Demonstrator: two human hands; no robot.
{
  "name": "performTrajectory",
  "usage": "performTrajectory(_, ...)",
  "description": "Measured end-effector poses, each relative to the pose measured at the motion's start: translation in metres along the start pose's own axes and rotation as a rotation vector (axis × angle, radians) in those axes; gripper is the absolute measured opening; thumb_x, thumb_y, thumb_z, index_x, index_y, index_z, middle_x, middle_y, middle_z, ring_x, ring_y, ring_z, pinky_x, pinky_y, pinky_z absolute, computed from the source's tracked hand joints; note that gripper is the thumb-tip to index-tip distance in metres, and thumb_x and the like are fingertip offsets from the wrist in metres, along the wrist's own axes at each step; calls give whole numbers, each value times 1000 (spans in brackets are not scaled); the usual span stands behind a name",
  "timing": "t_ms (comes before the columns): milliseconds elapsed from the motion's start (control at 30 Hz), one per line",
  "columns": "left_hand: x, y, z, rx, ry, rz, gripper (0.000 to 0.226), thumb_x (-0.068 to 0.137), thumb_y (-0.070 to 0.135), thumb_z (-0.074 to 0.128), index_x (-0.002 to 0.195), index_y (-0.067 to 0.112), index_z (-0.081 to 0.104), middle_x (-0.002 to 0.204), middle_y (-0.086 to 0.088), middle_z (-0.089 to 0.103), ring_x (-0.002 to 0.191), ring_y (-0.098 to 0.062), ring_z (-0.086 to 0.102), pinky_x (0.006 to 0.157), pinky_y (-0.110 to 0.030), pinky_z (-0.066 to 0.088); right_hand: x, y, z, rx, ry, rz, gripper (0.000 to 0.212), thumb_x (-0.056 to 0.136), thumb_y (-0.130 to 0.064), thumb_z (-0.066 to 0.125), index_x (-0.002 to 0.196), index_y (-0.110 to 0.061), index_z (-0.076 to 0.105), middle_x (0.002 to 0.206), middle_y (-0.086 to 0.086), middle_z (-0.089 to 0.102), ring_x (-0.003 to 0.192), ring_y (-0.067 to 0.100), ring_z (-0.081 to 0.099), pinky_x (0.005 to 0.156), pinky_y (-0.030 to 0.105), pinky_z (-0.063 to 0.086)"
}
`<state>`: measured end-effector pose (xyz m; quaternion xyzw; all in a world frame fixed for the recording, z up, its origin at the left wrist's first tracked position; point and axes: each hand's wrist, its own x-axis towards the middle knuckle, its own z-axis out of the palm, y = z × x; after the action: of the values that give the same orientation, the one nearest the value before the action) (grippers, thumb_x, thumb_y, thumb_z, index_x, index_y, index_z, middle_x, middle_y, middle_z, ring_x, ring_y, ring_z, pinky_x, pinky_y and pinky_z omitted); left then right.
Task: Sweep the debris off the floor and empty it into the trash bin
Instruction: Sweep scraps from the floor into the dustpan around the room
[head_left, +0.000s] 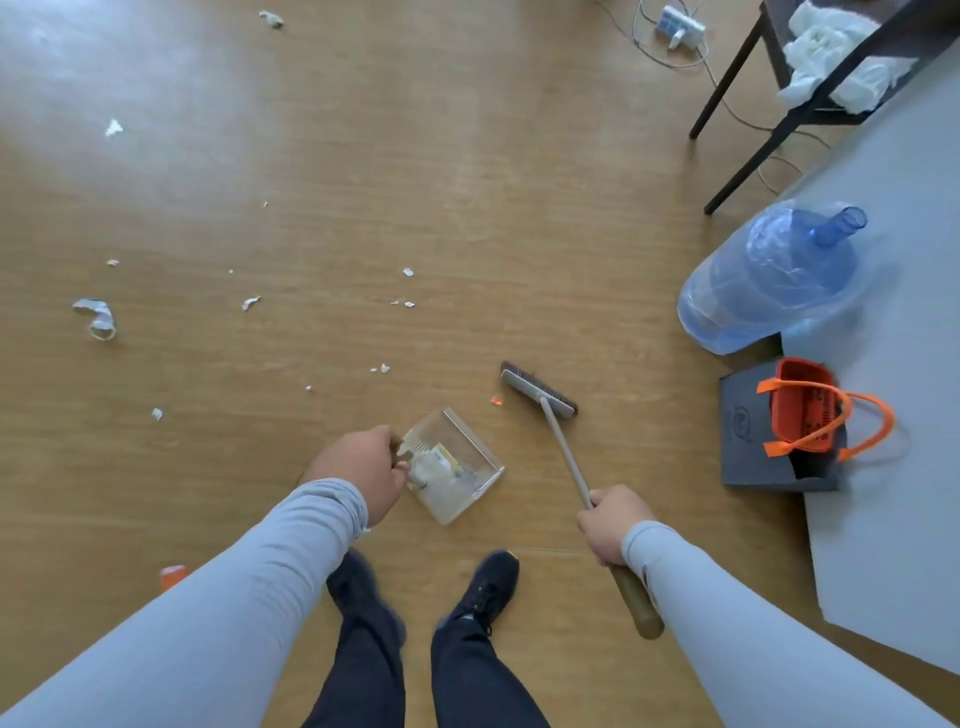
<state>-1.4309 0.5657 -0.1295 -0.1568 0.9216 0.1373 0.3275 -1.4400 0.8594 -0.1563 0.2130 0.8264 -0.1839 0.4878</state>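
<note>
Wooden floor (467, 182) strewn with scraps (98, 317); left hand (363, 467) grips dustpan (457, 467), right hand (613, 525) broom (566, 452).

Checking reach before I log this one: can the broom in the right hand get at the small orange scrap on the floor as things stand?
Probably yes. The orange scrap lies on bare floor just left of the broom head, nothing between them, and the right hand has its grip on the handle.

Dustpan (457, 465) left of broom (540, 391), scraps (96, 317) on floor (519, 182) farther left, bottle (769, 275) right.
</note>
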Motion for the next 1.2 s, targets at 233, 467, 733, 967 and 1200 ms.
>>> performTrajectory(233, -9, -7, -2, -9, -12, 3, 29, 97, 40, 51, 120, 23, 57, 101, 5, 69, 89, -18, 65, 80, -35, 57, -54, 55, -49, 83, -219, -2, 53, 92, -12, 55, 144, -21, 50, 50, 6, 54, 37, 18, 42, 42, 24, 42)
performTrajectory(467, -7, -9, -4, -32, -24, -1, 28, 97, 40, 52, 119, 23, 57, 99, 5, 68, 85, -18, 63, 77, -34, 55, -47, 45, -45, 88, -28, -34, 55, 92, -10, 54, 146, -17, 49, 59, 1, 56, 43, 18, 49, 44, 22, 44)
performTrajectory(733, -14, -11, 3, -18, -4, 6, 26, 97, 40, 52, 117, 24, 56, 90, 6, 64, 81, -18, 62, 72, -32, 54, -46, 13, 1, 32, -214, -13, 40, 90, -13, 52, 128, -19, 62, 68, 7, 61, 45, 19, 51, 50, 29, 53)
performTrajectory(967, -43, -33, 1, -61, -39, 13, 31, 97, 41, 52, 123, 25, 56, 97, 7, 67, 84, -16, 64, 78, -34, 58, -95, 60, -28, 304, -231, -3, 60, 90, -6, 55, 148, -15, 43, 52, 13, 51, 37, 17, 40, 34, 22, 36)
performTrajectory(1200, -93, -85, -25, -141, -27, 20, 32, 95, 40, 55, 126, 29, 57, 111, 12, 70, 95, -12, 67, 86, -33, 57, -120, 40, -15, 331, -87, -35, 59, 89, -5, 53, 147, -9, 44, 47, 11, 50, 33, 18, 37, 35, 22, 36)
